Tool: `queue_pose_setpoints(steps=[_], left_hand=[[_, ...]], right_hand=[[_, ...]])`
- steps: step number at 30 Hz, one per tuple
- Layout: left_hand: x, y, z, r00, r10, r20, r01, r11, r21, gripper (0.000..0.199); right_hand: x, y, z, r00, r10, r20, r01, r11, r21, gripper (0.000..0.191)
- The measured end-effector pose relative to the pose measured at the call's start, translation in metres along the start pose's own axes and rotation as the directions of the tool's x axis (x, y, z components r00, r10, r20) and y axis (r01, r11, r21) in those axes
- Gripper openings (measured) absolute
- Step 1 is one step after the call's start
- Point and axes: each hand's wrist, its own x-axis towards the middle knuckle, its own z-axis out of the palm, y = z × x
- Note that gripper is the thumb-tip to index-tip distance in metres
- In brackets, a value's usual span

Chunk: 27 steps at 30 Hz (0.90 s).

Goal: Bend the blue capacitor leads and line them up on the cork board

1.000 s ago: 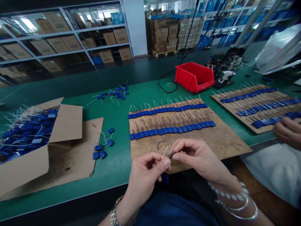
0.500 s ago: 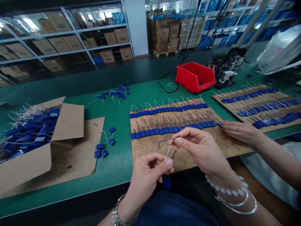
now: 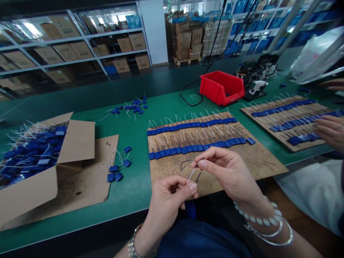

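Observation:
My left hand (image 3: 174,197) is closed in a pinch on the leads of a blue box-shaped electronic component (image 3: 190,210), whose body hangs below the fingers. From that pinch a white wire lead (image 3: 191,175) rises in a slight bend, and beside it stands a lead in a dark sleeve (image 3: 198,177). My right hand (image 3: 225,172) pinches the white lead's upper end, where a short dark piece shows between fingertips; its detail is too small to tell. Behind my hands, a brown board (image 3: 166,172) bears two rows of blue components (image 3: 188,148) and a few loose dark sleeves (image 3: 183,165).
An open cardboard box (image 3: 76,141) full of blue components stands at left, with several loose ones (image 3: 118,176) beside it. A red bin (image 3: 221,87) sits at the back. At right, a co-worker's hand (image 3: 331,130) is over another board (image 3: 282,139) with rows.
The co-worker's hand has left the near board's row end, where a blue component now lies, and is over the right board. The white lead bends more between my hands, which barely moved.

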Motion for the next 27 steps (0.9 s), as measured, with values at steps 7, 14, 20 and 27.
queue_pose_setpoints(steps=[7,14,20,27], left_hand=[[0.001,-0.001,0.0,1.0,0.001,-0.008,-0.001,1.0,0.019,0.039],[0.001,-0.001,0.0,1.0,0.019,0.007,-0.019,0.999,0.05,0.037],[0.001,-0.002,0.001,1.0,0.018,0.003,-0.018,0.998,0.054,0.036],[0.002,-0.002,0.001,1.0,0.009,0.0,-0.009,0.998,0.056,0.037]], right_hand=[[0.0,-0.01,0.0,0.999,-0.023,0.028,0.026,0.995,-0.098,0.003],[-0.001,-0.013,0.001,0.998,-0.027,0.053,0.032,0.995,-0.09,0.004],[0.0,-0.012,0.0,0.999,-0.024,0.038,0.026,0.999,-0.046,0.004],[-0.001,-0.015,0.002,0.997,-0.018,0.076,0.025,0.995,-0.094,0.003]])
